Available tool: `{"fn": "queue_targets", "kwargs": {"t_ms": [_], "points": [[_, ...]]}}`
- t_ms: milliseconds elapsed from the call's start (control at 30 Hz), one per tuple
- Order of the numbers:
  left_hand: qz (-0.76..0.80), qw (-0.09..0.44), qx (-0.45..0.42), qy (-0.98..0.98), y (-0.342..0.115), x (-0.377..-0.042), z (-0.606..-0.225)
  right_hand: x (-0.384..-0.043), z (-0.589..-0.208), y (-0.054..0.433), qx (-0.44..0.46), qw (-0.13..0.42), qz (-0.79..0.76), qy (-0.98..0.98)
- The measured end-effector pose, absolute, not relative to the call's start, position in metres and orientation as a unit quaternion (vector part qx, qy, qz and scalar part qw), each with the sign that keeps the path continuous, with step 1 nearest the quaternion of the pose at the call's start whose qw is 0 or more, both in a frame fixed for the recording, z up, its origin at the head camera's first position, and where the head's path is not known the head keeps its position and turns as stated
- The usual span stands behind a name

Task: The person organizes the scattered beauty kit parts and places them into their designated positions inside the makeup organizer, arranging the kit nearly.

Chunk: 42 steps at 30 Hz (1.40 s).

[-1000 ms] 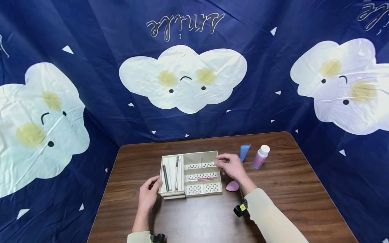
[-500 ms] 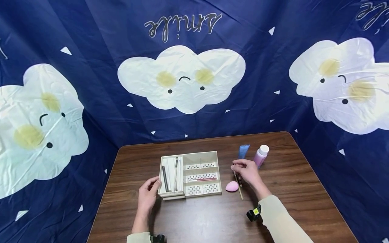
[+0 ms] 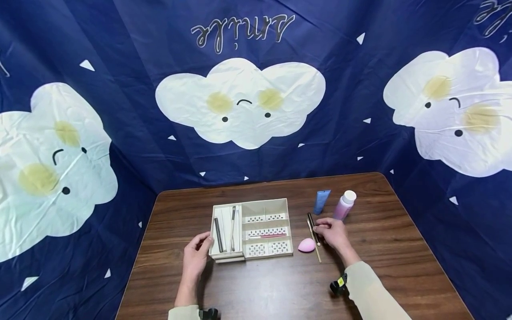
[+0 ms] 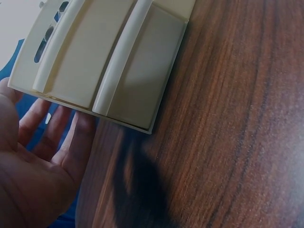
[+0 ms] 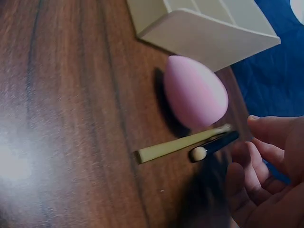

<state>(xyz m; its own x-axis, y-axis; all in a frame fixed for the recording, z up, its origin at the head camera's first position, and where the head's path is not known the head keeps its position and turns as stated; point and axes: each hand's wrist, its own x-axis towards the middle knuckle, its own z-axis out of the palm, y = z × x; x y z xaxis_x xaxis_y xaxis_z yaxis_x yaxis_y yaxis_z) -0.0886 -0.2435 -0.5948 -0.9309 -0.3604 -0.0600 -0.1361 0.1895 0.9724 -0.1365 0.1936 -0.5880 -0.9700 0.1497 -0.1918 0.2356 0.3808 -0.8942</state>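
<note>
My left hand (image 3: 194,252) rests with its fingertips against the left side of a cream divided organizer box (image 3: 267,256); the left wrist view shows its fingers (image 4: 71,142) at the rim. Over the table on the right, my right hand (image 3: 334,232) has loosely bent fingers and holds nothing. Just beside its fingertips lie a black stick with a pale round tip (image 5: 216,146) and a thin brush with a light wooden handle (image 5: 171,148). A pink egg-shaped makeup sponge (image 3: 306,245) sits between these and the box.
Behind the right hand are a blue tube (image 3: 322,202) and a pink-purple bottle with a white cap (image 3: 345,205). Inside the box lie a dark pencil (image 3: 218,234), a brush (image 3: 232,229) and thin red sticks (image 3: 273,235). Blue cloth (image 3: 240,164) borders the wooden table (image 3: 180,209).
My right hand has moved from the box's right edge rightward and toward me, to beside the brush and black stick. The left hand stays at the box.
</note>
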Motion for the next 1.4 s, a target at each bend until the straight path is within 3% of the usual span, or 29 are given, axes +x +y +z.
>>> {"fn": "queue_targets", "kwargs": {"t_ms": [400,1400], "points": [[-0.614,0.095,0.155,-0.768,-0.243,-0.089,-0.597,-0.136,-0.610,0.197,0.131,0.042,-0.507,0.851],[-0.617,0.109,0.156,-0.763,-0.242,-0.090,-0.599,-0.137,-0.601,0.189,0.105,0.018,-0.349,0.931]]}}
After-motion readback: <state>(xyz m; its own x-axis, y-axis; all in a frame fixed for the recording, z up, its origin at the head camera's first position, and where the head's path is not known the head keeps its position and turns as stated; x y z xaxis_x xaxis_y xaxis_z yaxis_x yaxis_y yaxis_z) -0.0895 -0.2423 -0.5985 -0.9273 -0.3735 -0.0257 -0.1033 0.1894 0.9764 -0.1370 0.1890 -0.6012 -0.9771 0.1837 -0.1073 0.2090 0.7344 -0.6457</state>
